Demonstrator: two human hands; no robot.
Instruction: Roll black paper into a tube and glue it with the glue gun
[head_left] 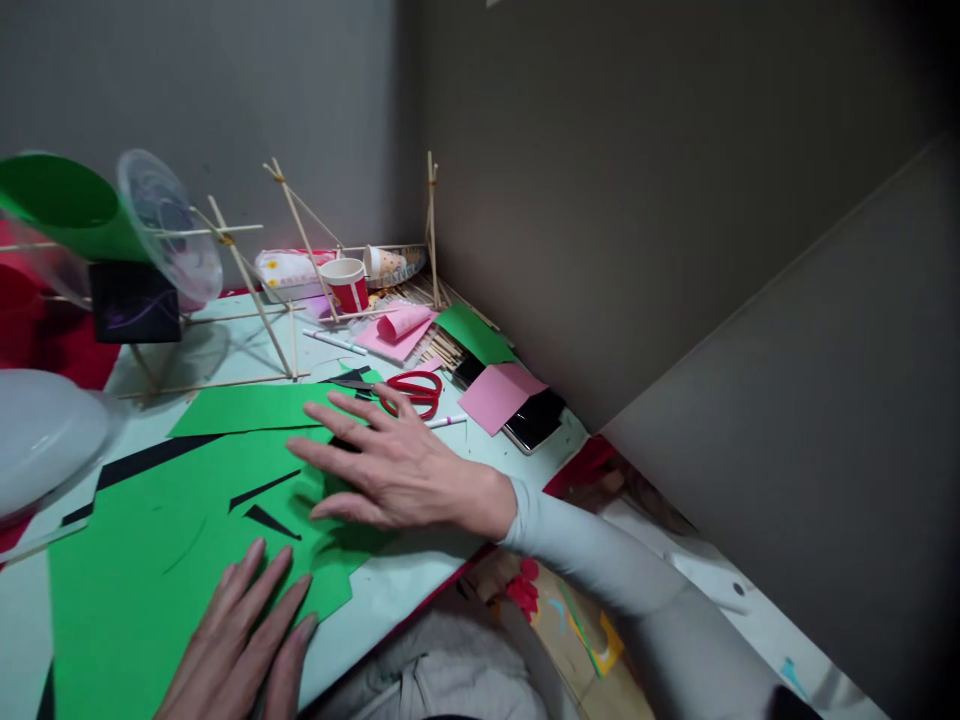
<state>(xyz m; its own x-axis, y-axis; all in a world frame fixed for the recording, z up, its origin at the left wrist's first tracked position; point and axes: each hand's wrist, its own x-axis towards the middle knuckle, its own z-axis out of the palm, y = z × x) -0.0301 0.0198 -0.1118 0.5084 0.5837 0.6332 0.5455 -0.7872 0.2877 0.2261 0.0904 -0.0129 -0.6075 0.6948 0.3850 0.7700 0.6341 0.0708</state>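
A large sheet of green paper (127, 590) lies flat on the table in front of me, with a second green strip (240, 408) beyond it. My left hand (244, 640) rests on the near part of the sheet, fingers stretched out, holding nothing. Over the sheet's right side my right hand (390, 465) is spread with the palm down; whether it touches the paper is hard to tell. Thin black paper scraps (271, 521) lie between the two hands. Just past my right fingertips are scissors with red handles (412, 394), partly hidden by the fingers.
Stick frames (255, 300) stand at the back, one bearing a clear plastic disc (169, 230) and a green paper tube (67, 205). A red paper cup (345, 287), pink paper (499, 397) and a black phone (534, 420) sit along the right wall. A white balloon-like object (45, 440) is at left.
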